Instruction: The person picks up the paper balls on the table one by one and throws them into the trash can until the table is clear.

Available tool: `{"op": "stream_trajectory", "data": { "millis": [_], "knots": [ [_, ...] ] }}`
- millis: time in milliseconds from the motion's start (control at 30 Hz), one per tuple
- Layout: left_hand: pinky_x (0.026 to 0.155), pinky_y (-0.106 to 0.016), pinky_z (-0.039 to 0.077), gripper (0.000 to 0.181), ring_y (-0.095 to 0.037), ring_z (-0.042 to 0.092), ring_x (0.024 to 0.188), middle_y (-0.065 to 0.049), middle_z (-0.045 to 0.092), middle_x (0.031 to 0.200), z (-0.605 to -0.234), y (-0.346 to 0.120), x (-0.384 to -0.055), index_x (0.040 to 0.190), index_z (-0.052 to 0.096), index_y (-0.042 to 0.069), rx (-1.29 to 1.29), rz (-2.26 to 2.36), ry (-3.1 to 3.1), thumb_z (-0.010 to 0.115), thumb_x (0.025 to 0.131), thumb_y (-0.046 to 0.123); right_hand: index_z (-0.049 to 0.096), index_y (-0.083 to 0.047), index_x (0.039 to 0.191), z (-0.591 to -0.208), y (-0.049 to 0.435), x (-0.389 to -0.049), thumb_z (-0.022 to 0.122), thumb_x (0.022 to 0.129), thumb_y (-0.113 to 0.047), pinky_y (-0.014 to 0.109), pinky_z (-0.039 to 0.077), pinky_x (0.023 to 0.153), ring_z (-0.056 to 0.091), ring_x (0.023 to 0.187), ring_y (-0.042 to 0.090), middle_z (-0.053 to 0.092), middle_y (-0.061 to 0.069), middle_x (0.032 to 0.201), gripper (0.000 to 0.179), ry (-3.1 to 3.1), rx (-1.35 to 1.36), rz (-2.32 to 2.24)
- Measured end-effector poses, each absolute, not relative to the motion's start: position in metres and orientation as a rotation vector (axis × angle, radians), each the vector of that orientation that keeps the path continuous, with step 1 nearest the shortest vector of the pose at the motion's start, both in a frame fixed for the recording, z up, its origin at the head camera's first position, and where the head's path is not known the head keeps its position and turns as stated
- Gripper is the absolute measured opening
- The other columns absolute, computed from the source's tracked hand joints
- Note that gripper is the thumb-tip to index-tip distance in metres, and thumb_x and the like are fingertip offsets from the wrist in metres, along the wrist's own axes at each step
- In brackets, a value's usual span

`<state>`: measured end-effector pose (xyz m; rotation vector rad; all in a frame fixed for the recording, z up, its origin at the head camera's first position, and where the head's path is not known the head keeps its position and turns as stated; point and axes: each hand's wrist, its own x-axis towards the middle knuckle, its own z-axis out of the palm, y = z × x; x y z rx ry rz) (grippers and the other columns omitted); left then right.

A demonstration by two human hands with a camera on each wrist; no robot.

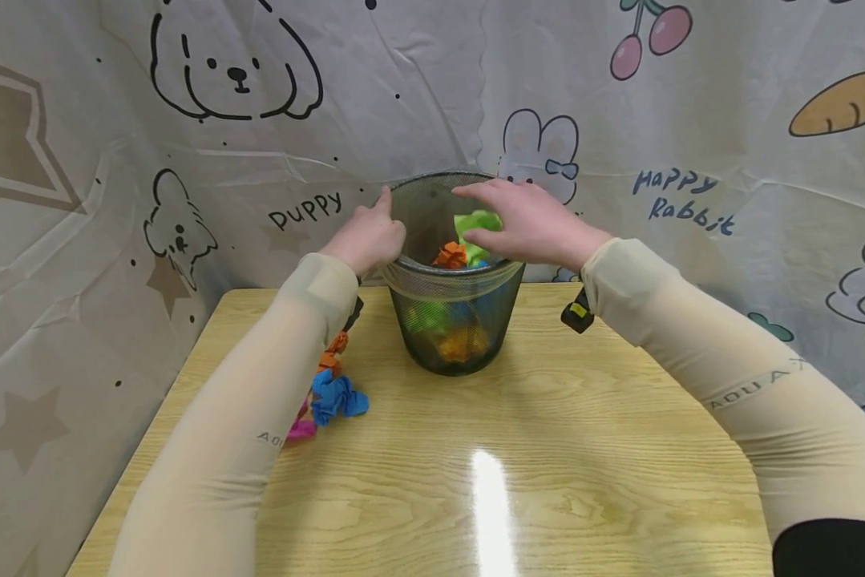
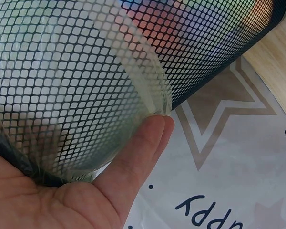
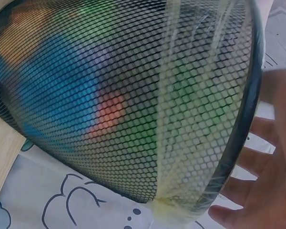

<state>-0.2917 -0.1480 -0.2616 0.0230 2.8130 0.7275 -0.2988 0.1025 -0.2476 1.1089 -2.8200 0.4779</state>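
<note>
Resting the left hand (image 1: 367, 240) at the rim of a mesh bin (image 1: 435, 271) upright on the counter (image 1: 620, 433), with one finger straight against the clear bag (image 2: 157, 90); unable to tell any firm grip. Holding the right hand (image 1: 526, 220) at the bin's mouth with fingers spread, gripping nothing. Noting green paper (image 1: 479, 228) and orange paper (image 1: 450, 256) inside, blue paper (image 1: 337, 399) outside, left.

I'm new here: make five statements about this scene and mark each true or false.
1. A mesh wastebasket stands upright on the wooden table. True.
2. The wastebasket is empty. False: an orange crumpled paper is inside.
3. A blue crumpled paper lies on the table, outside the wastebasket. True.
4. The left hand grips the blue crumpled paper. False: the left hand is at the wastebasket's rim.
5. The backdrop reads "Happy Rabbit". True.
</note>
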Motion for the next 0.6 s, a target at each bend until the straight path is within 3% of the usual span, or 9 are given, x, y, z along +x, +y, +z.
{"op": "stream_trajectory", "data": {
  "millis": [100,200,267,400,600],
  "knots": [
    [0.072,-0.048,0.045,0.071,-0.027,0.043,0.066,-0.031,0.001,0.166,-0.262,-0.148,-0.292,0.160,-0.023,0.021,0.021,0.729,2.813,0.020,0.105,0.026,0.039,-0.021,0.160,-0.248,0.105,-0.299,0.053,0.101,-0.056,0.054,0.025,0.118,0.038,0.145,0.030,0.042,0.004,0.159,0.070,-2.812,1.100,0.464],
    [0.082,-0.049,0.046,0.070,-0.034,0.053,0.088,-0.031,0.001,0.166,-0.260,-0.148,-0.290,0.161,-0.022,0.020,0.029,0.725,2.812,0.020,0.105,0.027,0.039,-0.019,0.160,-0.248,0.107,-0.299,0.048,0.102,-0.061,0.053,0.024,0.119,0.038,0.145,0.031,0.042,0.005,0.159,0.072,-2.792,1.061,0.477],
    [0.091,-0.049,0.044,0.070,-0.039,0.051,0.108,-0.031,0.002,0.166,-0.259,-0.149,-0.289,0.161,-0.022,0.019,0.035,0.721,2.812,0.020,0.105,0.027,0.039,-0.018,0.160,-0.247,0.110,-0.298,0.046,0.102,-0.061,0.052,0.024,0.119,0.037,0.146,0.031,0.042,0.005,0.159,0.072,-2.784,1.029,0.497],
    [0.102,-0.050,0.038,0.070,-0.040,0.042,0.129,-0.031,0.002,0.166,-0.259,-0.148,-0.289,0.161,-0.021,0.019,0.036,0.715,2.814,0.021,0.105,0.027,0.038,-0.020,0.160,-0.243,0.117,-0.298,0.041,0.105,-0.059,0.050,0.023,0.120,0.034,0.148,0.028,0.041,0.004,0.160,0.068,-2.757,0.973,0.536],
    [0.108,-0.050,0.033,0.071,-0.039,0.029,0.144,-0.029,0.001,0.167,-0.261,-0.149,-0.290,0.161,-0.022,0.020,0.031,0.720,2.819,0.020,0.104,0.027,0.033,-0.015,0.162,-0.239,0.133,-0.298,0.035,0.109,-0.051,0.047,0.017,0.122,0.026,0.151,0.028,0.033,0.006,0.164,0.064,-2.730,0.864,0.660]
  ]
}}
